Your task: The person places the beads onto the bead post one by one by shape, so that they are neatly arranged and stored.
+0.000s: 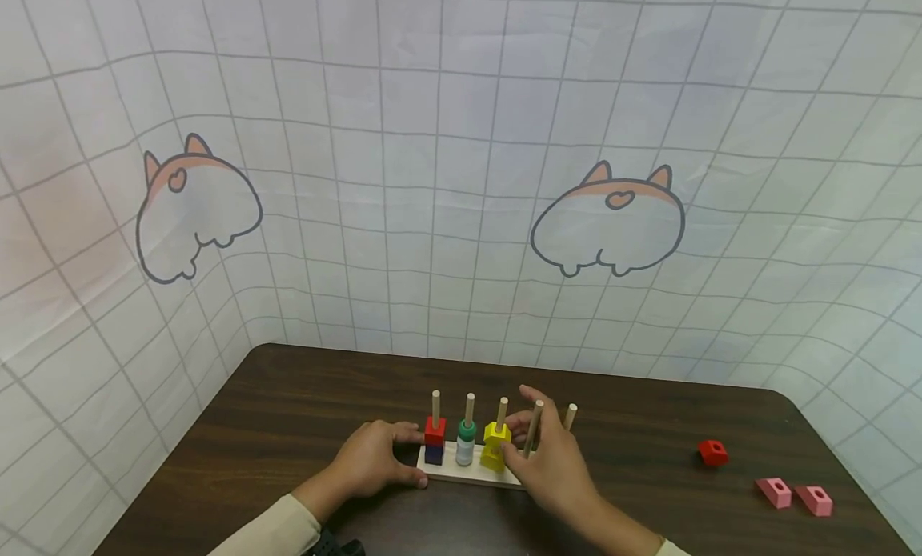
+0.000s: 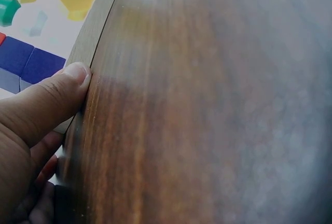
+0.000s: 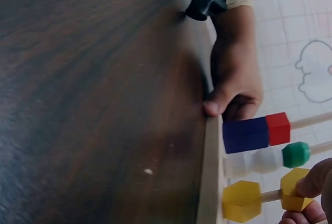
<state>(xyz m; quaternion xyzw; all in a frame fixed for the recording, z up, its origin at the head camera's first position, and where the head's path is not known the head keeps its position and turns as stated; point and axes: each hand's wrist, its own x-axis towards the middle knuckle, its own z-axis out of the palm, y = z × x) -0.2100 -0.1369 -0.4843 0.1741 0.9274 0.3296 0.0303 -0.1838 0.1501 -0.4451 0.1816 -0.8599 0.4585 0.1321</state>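
Observation:
My left hand [image 1: 370,460] grips the left end of a pale wooden peg board [image 1: 471,476], thumb at its front edge. Near the third peg, my right hand [image 1: 555,468] pinches a yellow hexagonal bead [image 3: 291,185] threaded on that peg. Bare peg shows between it and a lower yellow bead [image 3: 241,203]. Dark blue pieces [image 3: 245,135] sit under a red block [image 1: 435,430] on the first peg. The second peg carries white beads [image 1: 465,452] topped by a green bead [image 1: 467,430]. No beads show on the two right pegs, partly hidden by my right hand.
On the dark wood table [image 1: 324,388], a red block [image 1: 713,453] with a hole lies to the right. Two pink slanted blocks [image 1: 774,493] with holes lie nearer the right edge. A white gridded curtain [image 1: 461,180] hangs around the table's far side and sides.

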